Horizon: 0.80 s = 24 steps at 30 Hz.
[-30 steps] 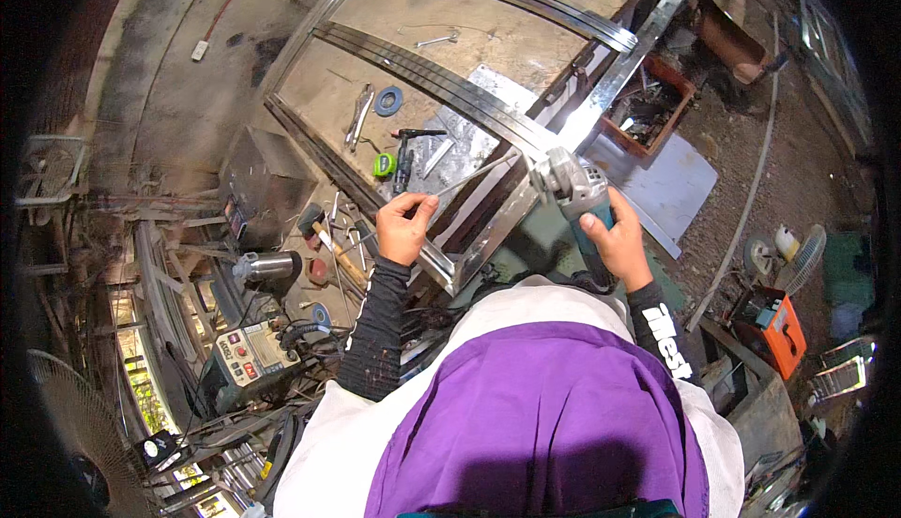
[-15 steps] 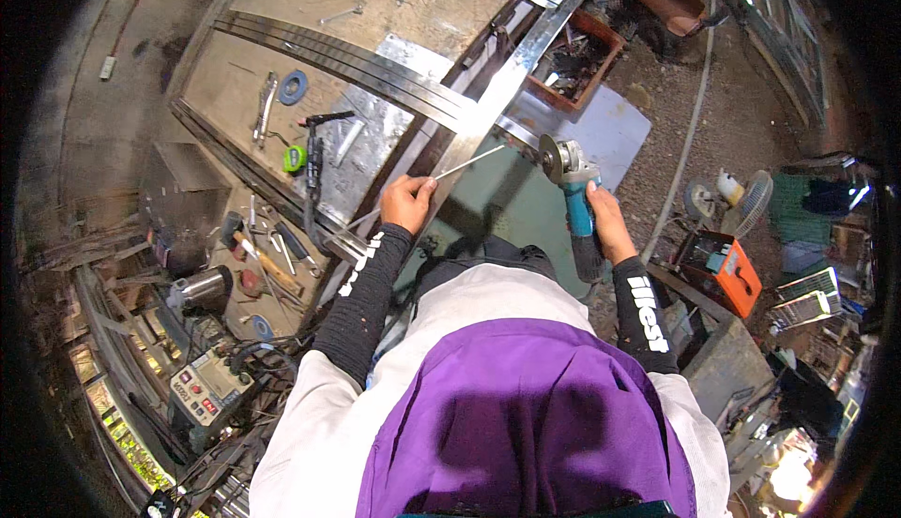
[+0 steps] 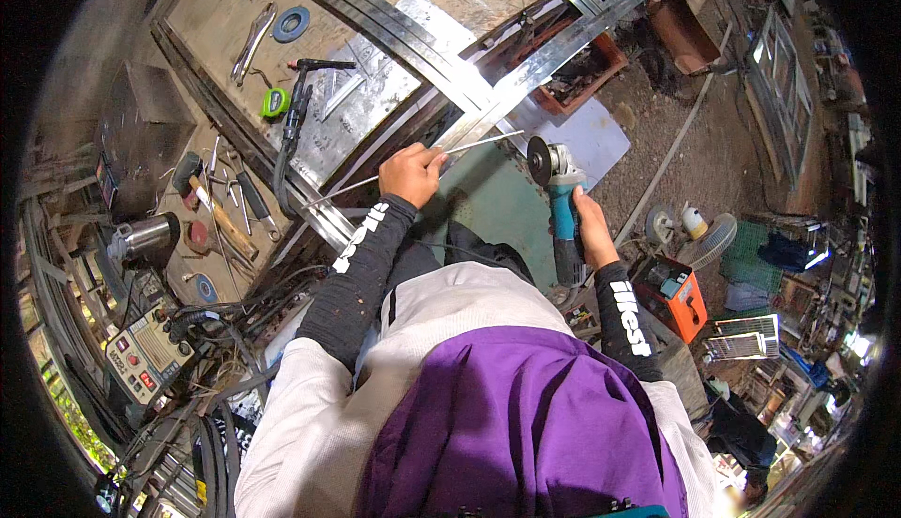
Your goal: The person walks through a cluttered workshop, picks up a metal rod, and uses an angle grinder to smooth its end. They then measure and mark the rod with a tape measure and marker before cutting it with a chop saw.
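A thin metal rod [image 3: 488,140] is pinched in my left hand [image 3: 411,175], slanting across the edge of a shiny metal frame [image 3: 455,131]. Its far tip reaches out over a green surface [image 3: 502,185], just short of the grinder's disc [image 3: 540,161]. My right hand [image 3: 593,227] is wrapped around the teal and black body of an angle grinder [image 3: 565,213], with the disc end pointing away from me. Disc and rod appear apart. Whether the disc is spinning cannot be told.
On the framed worktable lie a welding torch [image 3: 295,114], a green tape measure [image 3: 275,102], locking pliers [image 3: 253,41] and a blue disc [image 3: 291,23]. A hammer [image 3: 202,180] sits at left, above a welding machine [image 3: 145,358]. At right stand a rusty bin [image 3: 610,58], an orange machine [image 3: 693,310] and a fan [image 3: 713,241].
The whole view has shifted with my head. The gap between the rod's tip and the grinder's disc has narrowed. Both hands keep the same holds.
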Each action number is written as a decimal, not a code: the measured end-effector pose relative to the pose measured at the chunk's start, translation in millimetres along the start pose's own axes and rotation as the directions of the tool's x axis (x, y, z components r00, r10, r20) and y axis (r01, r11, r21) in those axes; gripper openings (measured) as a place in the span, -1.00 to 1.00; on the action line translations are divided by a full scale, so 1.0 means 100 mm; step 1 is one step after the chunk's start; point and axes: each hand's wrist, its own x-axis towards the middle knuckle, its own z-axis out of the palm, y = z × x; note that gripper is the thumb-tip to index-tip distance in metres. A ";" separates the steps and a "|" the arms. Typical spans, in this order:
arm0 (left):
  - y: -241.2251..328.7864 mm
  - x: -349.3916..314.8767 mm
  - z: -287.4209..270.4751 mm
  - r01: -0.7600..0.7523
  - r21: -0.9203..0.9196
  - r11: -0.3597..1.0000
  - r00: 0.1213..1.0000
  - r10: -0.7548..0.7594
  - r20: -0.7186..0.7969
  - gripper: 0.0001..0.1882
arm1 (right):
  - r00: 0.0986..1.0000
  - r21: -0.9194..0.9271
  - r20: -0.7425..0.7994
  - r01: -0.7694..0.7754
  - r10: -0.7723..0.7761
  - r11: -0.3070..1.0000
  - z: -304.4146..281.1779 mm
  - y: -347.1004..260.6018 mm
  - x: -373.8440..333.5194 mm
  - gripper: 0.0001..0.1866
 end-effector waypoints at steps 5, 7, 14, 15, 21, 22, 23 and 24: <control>-0.05 -0.01 0.01 -0.048 -0.001 0.999 0.999 0.048 -0.024 -0.83 | 1.000 -0.063 0.021 0.001 0.000 0.998 0.01 -0.02 0.06 -0.38; -0.03 -0.01 0.00 -0.053 -0.002 0.999 0.998 0.053 -0.021 -0.83 | 1.000 -0.065 0.022 0.004 -0.002 0.998 0.01 -0.06 0.06 -0.38; -0.06 -0.02 0.02 -0.066 -0.022 0.998 0.997 0.065 -0.034 -0.83 | 1.000 -0.099 0.020 0.000 0.002 0.995 0.04 -0.16 0.06 -0.34; -0.05 -0.02 0.02 -0.070 -0.015 0.997 0.997 0.069 -0.033 -0.83 | 1.000 -0.106 0.016 -0.004 0.006 0.994 0.04 -0.17 0.06 -0.34; -0.04 -0.02 0.03 -0.099 0.007 0.995 0.993 0.099 -0.066 -0.83 | 1.000 -0.110 0.013 -0.019 0.021 0.994 0.02 -0.18 0.06 -0.37; -0.05 -0.02 0.03 -0.102 -0.010 0.995 0.992 0.101 -0.072 -0.82 | 1.000 -0.116 0.008 -0.002 0.003 0.993 0.00 -0.15 0.08 -0.38; -0.04 -0.01 0.04 -0.102 -0.026 0.994 0.992 0.100 -0.079 -0.82 | 1.000 -0.125 0.004 0.016 -0.016 0.992 -0.05 -0.10 0.13 -0.39; -0.06 -0.03 0.01 -0.090 -0.031 0.995 0.992 0.087 -0.093 -0.81 | 0.999 -0.137 0.020 0.034 -0.032 0.990 -0.07 -0.06 0.19 -0.40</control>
